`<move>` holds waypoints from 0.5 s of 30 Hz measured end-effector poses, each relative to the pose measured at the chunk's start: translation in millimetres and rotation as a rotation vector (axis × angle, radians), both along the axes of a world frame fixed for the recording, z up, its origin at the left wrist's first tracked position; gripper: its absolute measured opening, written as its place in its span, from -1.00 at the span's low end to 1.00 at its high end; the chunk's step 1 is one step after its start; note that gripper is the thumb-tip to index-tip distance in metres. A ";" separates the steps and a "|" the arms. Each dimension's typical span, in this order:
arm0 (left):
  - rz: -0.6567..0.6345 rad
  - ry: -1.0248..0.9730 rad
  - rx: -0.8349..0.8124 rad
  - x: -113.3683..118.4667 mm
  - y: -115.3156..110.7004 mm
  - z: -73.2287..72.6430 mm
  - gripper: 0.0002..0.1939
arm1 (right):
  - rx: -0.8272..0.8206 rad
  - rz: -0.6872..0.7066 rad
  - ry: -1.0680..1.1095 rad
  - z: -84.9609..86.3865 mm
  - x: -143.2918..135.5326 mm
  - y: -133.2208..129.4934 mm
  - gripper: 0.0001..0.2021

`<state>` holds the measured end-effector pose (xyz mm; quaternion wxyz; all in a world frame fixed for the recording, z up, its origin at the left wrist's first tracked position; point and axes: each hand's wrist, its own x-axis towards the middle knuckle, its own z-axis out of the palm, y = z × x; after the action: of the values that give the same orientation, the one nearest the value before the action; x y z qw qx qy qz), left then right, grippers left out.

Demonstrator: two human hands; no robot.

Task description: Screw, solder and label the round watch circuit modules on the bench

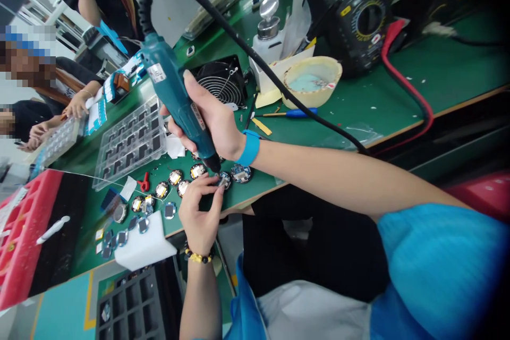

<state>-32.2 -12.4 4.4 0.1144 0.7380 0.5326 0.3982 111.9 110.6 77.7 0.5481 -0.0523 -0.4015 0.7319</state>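
My right hand, with a blue band at the wrist, is wrapped round a teal electric screwdriver. The tool points down, its black tip at a small round circuit module near the table's front edge. With thumb and fingers, my left hand pinches that module's left side; a beaded bracelet is on this wrist. Another round module lies just to the right. Several more round modules with pale tops lie to the left, and small dark square parts sit nearer the edge.
Behind my hands are a black fan, a cream bowl, a blue screwdriver and a multimeter. A clear compartment tray, red clip and red tray are at left. Two people work beyond. The tool's cable arches over my right forearm.
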 end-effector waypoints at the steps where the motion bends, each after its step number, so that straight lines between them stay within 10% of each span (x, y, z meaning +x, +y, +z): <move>1: -0.009 0.010 -0.013 0.2 -0.5 0.4 -0.92 | 0.021 0.003 -0.026 0.1 1.3 -0.5 -0.31; 15: -0.007 0.148 0.013 2.2 1.6 3.5 -0.91 | 0.164 -0.009 -0.053 -6.6 -1.1 -6.0 -0.32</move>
<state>-30.0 -10.8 7.9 0.0713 0.7681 0.5342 0.3456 110.8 104.6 71.1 0.5432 -0.0283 -0.4741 0.6924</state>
